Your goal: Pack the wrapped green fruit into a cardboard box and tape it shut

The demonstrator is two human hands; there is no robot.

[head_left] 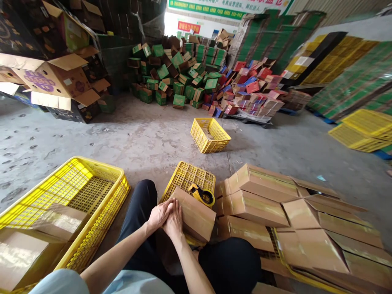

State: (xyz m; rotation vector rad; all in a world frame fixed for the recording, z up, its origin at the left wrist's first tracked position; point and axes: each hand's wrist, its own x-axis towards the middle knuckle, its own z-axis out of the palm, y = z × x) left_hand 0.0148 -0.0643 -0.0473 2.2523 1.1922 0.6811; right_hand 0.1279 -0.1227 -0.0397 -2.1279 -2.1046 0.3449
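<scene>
A brown cardboard box [196,216] lies tilted on an upturned yellow crate [188,176] between my knees. My left hand [158,214] presses against the box's near end with its fingers stretched flat. My right hand [174,220] lies right beside it, fingers together and extended along the same end of the box. A yellow tape dispenser [202,194] rests on the crate just behind the box.
A large yellow crate [92,192] at my left holds taped boxes [58,222]. More brown boxes [254,204] are stacked at my right. A small yellow crate [210,134] stands on the concrete floor ahead. Piles of green and red cartons [196,77] fill the back.
</scene>
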